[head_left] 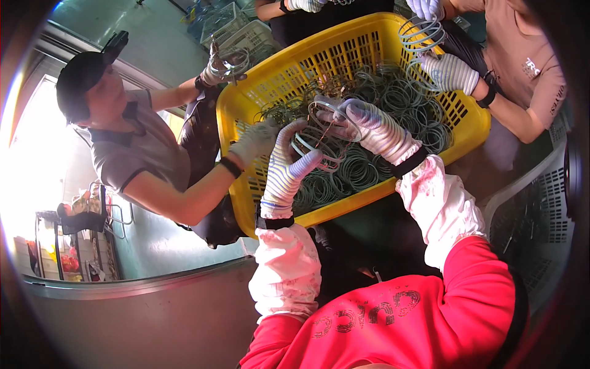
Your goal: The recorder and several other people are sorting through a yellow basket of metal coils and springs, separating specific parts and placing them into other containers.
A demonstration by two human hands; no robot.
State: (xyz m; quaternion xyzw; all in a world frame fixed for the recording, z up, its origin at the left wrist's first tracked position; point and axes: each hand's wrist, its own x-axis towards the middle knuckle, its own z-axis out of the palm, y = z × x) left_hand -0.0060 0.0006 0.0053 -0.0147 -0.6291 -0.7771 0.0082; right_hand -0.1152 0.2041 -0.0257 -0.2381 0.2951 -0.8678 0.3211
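Over a yellow plastic basket (359, 194), both my hands, in striped knit gloves, are at a loose grey wire coil (334, 161). My left hand (286, 175) curves thumb and fingers around the coil's near left side. With its fingers bent around the upper loops, my right hand (381, 132) grips the same coil from the right; its fingertips are partly hidden by the rings. Below and behind them, a heap of similar wire coils (359, 172) fills the basket. Some brownish, thinner strands (279, 114) lie among the coils on the left.
At the left a co-worker (141, 141) holds a coil (232, 63) and reaches a gloved hand (255, 141) into the basket beside my left hand. Another person (516, 74) at the right lifts a stretched coil (422, 37). More gloved hands show at the far side. A pale crate (556, 203) stands right.
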